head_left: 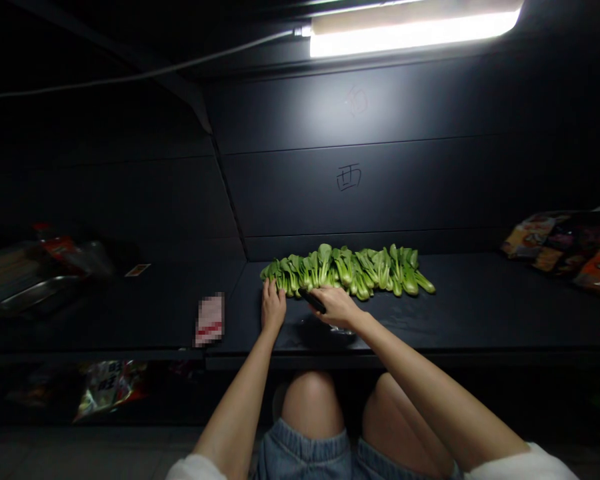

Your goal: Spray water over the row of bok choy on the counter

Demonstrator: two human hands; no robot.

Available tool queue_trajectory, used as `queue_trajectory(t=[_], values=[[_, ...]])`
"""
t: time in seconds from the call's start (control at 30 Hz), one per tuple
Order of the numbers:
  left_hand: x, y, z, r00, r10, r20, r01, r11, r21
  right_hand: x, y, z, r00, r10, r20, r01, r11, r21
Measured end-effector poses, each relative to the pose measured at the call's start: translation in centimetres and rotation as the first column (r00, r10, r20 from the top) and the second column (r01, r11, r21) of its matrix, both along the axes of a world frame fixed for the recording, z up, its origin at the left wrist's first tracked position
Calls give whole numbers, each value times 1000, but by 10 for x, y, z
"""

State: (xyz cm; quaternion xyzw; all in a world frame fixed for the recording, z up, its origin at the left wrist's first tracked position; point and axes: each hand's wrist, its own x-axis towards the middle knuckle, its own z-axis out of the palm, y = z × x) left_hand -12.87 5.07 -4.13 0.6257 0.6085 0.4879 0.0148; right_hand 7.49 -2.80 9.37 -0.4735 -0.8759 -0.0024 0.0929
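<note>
A row of green bok choy [350, 270] lies on a dark shelf [480, 313], stems toward me. My left hand [273, 305] rests on the left end of the row, fingers laid over the leaves. My right hand [334, 305] is closed round a dark handle [313, 300], seemingly a knife, pointing left toward the greens. A dim shiny patch on the shelf sits just below my right hand.
A pink and white label [209, 320] hangs at the shelf's front edge. Snack packets [560, 250] are piled at the right. A metal tray [25, 293] and red packets stand at the left. More packets [107, 387] lie on the lower shelf.
</note>
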Motion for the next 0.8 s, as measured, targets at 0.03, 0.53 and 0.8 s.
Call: queue_trajectory(t=[0.03, 0.53, 0.8], values=[[0, 1, -1, 1000, 14, 24, -14, 1000, 1, -1, 0, 0, 1000, 2, 7, -2, 1000, 0], [0, -4, 7, 994, -13, 108, 18, 999, -40, -10, 4, -1, 1000, 13, 23, -13, 1000, 3], [-1, -2, 7, 988, 46, 146, -40, 998, -49, -18, 5, -2, 999, 11, 44, -11, 1000, 4]])
